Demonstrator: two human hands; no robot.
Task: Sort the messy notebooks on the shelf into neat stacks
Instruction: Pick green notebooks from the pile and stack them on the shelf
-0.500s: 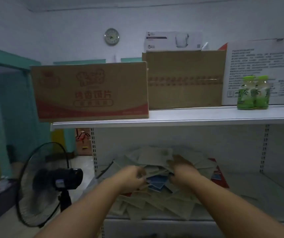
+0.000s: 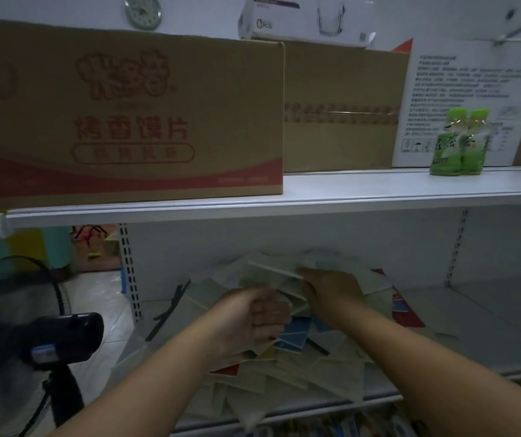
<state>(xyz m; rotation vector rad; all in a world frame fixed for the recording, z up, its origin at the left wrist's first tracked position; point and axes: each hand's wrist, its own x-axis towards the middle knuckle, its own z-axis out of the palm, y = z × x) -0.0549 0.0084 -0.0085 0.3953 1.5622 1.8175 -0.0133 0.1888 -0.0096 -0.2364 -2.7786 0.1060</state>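
Setting: a white metal shelf unit in dim light, seen from the head of a person whose two bare forearms reach in.
Notebooks: a loose, overlapping heap of thin pale green and cream notebooks (image 2: 325,367) lies on the lower shelf (image 2: 480,326), left of its middle, with a blue-covered notebook (image 2: 297,337) and a red-covered one (image 2: 406,313) showing among them.
Raised notebook: one pale green notebook (image 2: 268,274) is tilted up at the back of the heap, its white page edge facing the camera.
Left hand: the left hand (image 2: 253,316) is over the heap's centre with fingers curled tight toward the palm; a pale cover sits just beneath it (whether the fingers pinch it cannot be told).
Right hand: the right hand (image 2: 331,290) lies palm down on the heap, fingertips meeting the raised notebook's near corner; its hold is hidden.
Upper shelf: on the upper white shelf board (image 2: 379,192) stand a brown cardboard box with red printing (image 2: 126,108), a plain brown taped carton (image 2: 341,105) with a white box picturing a glass (image 2: 306,20) on top, and two green tea bottles (image 2: 458,146) side by side.
Floor, left: a black standing fan (image 2: 63,339).
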